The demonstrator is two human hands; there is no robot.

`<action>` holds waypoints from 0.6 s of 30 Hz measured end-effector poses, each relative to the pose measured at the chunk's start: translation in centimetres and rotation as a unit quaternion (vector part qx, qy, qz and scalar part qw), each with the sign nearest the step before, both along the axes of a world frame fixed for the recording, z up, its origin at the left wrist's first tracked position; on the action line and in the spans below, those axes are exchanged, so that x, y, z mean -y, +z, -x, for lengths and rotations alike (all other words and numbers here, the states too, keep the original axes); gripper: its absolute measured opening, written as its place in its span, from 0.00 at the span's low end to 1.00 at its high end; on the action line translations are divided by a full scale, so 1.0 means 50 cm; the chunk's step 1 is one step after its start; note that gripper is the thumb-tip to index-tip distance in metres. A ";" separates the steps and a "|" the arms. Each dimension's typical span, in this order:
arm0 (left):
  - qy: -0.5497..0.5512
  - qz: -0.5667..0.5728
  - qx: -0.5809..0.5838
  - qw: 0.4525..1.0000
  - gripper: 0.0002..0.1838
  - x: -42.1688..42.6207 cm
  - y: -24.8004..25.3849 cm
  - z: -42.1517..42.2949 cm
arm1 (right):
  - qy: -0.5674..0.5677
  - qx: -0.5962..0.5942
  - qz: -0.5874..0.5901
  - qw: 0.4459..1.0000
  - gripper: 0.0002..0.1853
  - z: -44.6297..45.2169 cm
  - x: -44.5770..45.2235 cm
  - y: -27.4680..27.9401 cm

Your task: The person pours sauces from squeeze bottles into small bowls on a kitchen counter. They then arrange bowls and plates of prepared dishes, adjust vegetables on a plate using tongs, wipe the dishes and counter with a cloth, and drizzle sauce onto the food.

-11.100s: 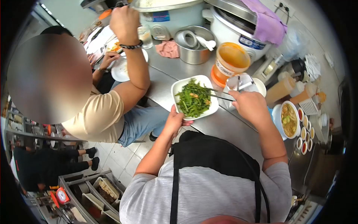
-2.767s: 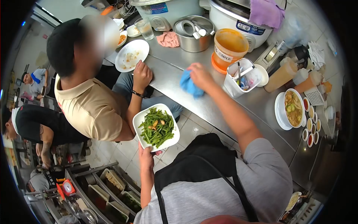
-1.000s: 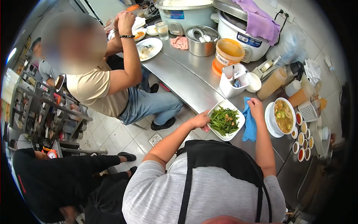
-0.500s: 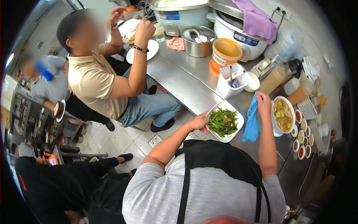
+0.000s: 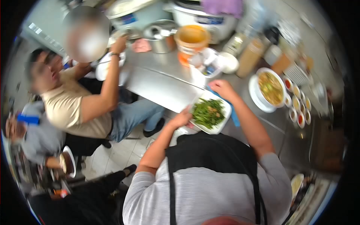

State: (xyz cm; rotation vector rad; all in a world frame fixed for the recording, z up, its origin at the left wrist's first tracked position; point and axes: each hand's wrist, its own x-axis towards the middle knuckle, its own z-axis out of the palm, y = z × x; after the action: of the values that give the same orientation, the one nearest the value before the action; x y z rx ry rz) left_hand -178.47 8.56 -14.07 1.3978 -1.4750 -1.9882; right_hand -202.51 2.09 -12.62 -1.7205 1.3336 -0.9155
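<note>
My left hand (image 5: 182,117) grips the left edge of a white square plate (image 5: 214,130). Stir-fried green vegetables (image 5: 207,114) with small brown bits fill the plate. My right hand (image 5: 222,89) is closed on a blue cloth (image 5: 234,117) at the plate's upper right rim; part of the cloth is hidden behind my hand and forearm. To the right of that hand stands a white bowl of soup (image 5: 270,87) with yellow-green pieces in it.
Small sauce cups (image 5: 300,120) cluster right of the soup. Behind are bottles (image 5: 250,56), an orange tub (image 5: 192,41), a steel pot (image 5: 159,41) and a rice cooker (image 5: 210,26). A person in a beige shirt (image 5: 80,112) is across the steel table (image 5: 153,80); another carries a dish (image 5: 71,159).
My right hand has brought the blue cloth left, up to the plate's rim. My left hand still holds the plate. The camera view has shifted, and the grey-shirted person's dish appears closer.
</note>
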 end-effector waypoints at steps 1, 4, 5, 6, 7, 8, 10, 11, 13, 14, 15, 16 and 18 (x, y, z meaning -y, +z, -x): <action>-0.005 0.002 0.000 1.000 0.31 0.001 0.006 0.000 | 0.026 -0.037 0.030 0.999 0.10 -0.010 0.004 0.000; -0.026 -0.022 -0.040 0.999 0.33 0.002 0.041 0.001 | 0.051 -0.124 0.084 0.987 0.08 -0.030 0.003 0.001; -0.040 -0.015 -0.037 0.998 0.33 -0.001 0.064 -0.002 | 0.028 -0.139 0.056 0.988 0.07 -0.037 -0.004 0.004; -0.047 -0.021 -0.038 0.998 0.33 0.003 0.055 0.000 | 0.027 -0.142 0.055 0.988 0.07 -0.043 -0.006 0.003; -0.038 -0.022 -0.039 0.998 0.33 0.003 0.049 -0.002 | 0.020 -0.146 0.052 0.988 0.07 -0.045 -0.010 0.003; -0.033 -0.024 -0.041 0.998 0.33 0.002 0.051 -0.002 | 0.008 -0.150 0.049 0.987 0.07 -0.045 -0.012 0.003; -0.030 -0.027 -0.046 0.998 0.33 0.000 0.056 0.001 | -0.010 -0.183 0.040 0.982 0.07 -0.036 -0.018 0.000; -0.027 -0.023 -0.052 0.998 0.33 -0.003 0.059 0.002 | -0.021 -0.200 0.034 0.979 0.07 -0.029 -0.024 -0.002; -0.023 -0.011 -0.060 0.998 0.33 -0.007 0.069 0.004 | -0.019 -0.256 0.019 0.966 0.07 -0.015 -0.036 0.000; -0.009 -0.016 -0.059 0.998 0.31 -0.013 0.077 0.005 | -0.019 -0.284 0.011 0.959 0.07 -0.012 -0.041 0.009; -0.031 -0.029 -0.053 0.998 0.30 -0.016 0.069 0.006 | -0.020 -0.288 0.011 0.957 0.07 -0.014 -0.043 0.019; -0.054 -0.042 -0.047 0.997 0.29 -0.018 0.058 0.008 | -0.022 -0.291 0.011 0.956 0.07 -0.019 -0.045 0.027; -0.075 -0.033 -0.037 0.996 0.22 -0.019 0.059 0.012 | -0.010 -0.291 0.011 0.957 0.07 -0.028 -0.043 0.039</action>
State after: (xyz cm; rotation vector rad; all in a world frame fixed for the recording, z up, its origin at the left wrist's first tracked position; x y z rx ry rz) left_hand -179.07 9.53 -11.10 1.2575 -1.5350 -2.1744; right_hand -201.13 4.25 -10.67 -2.0905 1.7130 -0.4363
